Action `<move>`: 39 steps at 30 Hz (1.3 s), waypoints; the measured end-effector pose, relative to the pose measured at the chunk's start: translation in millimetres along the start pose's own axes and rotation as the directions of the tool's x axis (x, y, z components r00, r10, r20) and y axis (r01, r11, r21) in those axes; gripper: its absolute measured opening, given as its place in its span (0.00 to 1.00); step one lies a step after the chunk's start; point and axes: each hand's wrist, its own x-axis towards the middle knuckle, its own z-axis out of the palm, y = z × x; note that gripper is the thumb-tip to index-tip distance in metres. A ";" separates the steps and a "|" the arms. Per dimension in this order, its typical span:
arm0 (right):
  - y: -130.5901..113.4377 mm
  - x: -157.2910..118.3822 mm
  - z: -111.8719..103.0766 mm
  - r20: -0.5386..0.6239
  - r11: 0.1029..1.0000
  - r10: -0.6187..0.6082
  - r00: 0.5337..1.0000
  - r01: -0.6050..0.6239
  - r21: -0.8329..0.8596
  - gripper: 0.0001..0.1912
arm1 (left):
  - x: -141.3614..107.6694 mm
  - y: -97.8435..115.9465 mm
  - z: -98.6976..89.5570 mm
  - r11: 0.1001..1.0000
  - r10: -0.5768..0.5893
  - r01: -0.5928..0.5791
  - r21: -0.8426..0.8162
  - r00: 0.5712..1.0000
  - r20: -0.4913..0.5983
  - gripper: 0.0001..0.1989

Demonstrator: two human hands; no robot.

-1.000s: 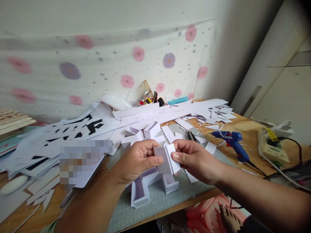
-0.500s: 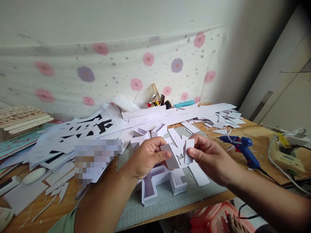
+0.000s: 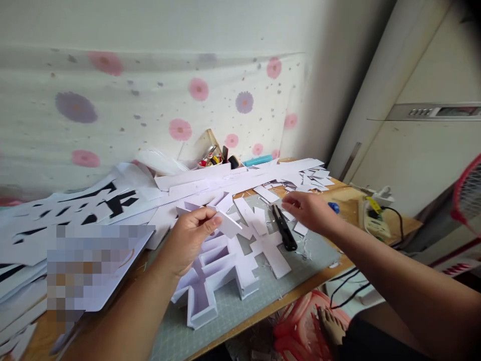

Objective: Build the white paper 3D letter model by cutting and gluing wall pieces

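In my left hand (image 3: pixel 195 233) is a flat white board piece (image 3: pixel 230 225), pinched between thumb and fingers above a hollow white letter-like form (image 3: pixel 203 311) with upright walls. My right hand (image 3: pixel 310 210) is at the right of the cutting mat (image 3: pixel 240 316), fingers curled together; whatever they hold, if anything, is hidden. Just left of and below it lies a black utility knife (image 3: pixel 284 229) on the mat. Flat white cut-out shapes (image 3: pixel 276 258) lie beside the hollow form. Behind my right wrist shows the blue end of the glue gun (image 3: pixel 333 206), mostly covered.
Long white strips (image 3: pixel 240 183) and scraps (image 3: pixel 311 178) lie along the back. Sheets with black cut-outs (image 3: pixel 82 205) cover the left. A tool cup (image 3: pixel 210 159) stands near the wall. A power strip (image 3: pixel 376 218) sits at right; a red stool (image 3: pixel 300 326) is below the table edge.
My view has turned right. My hands have moved apart, and the small white piece between my right fingers no longer shows. The knife has come into sight; my right arm now covers most of the glue gun.
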 end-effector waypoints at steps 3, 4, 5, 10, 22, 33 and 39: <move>27.3 -16.5 -29.4 0.024 0.992 0.086 0.996 -0.083 -0.093 0.13 | 1.9 -1.7 -0.1 1.000 -0.020 0.021 0.007 0.997 -0.080 0.14; 36.6 -24.5 -37.6 0.101 0.989 0.096 0.990 -0.084 -0.120 0.14 | 2.3 -2.2 -0.2 1.000 -0.027 0.028 0.004 0.994 -0.103 0.14; 45.8 -32.9 -44.6 0.186 0.986 0.105 0.977 -0.078 -0.147 0.15 | 2.6 -2.6 -0.3 0.999 -0.034 0.034 -0.001 0.992 -0.120 0.15; 93.0 -64.1 -57.2 0.278 0.937 0.275 0.920 -0.192 -0.290 0.20 | 1.8 -1.5 -0.6 0.996 -0.082 0.077 -0.044 0.988 -0.127 0.19; 105.8 -39.5 -17.3 0.108 0.883 0.464 0.879 -0.469 0.026 0.11 | 0.6 -3.5 -1.6 0.986 -0.148 0.143 -0.086 0.988 -0.045 0.19; -16.9 -73.8 -32.6 0.187 0.542 -0.002 0.982 -0.156 0.826 0.16 | -4.7 7.0 5.7 0.962 -0.204 0.204 -0.183 0.979 0.018 0.18; -35.5 -71.4 -28.6 0.183 0.512 -0.155 0.971 -0.079 0.855 0.10 | -5.5 9.4 6.4 0.957 -0.201 0.205 -0.206 0.979 0.042 0.17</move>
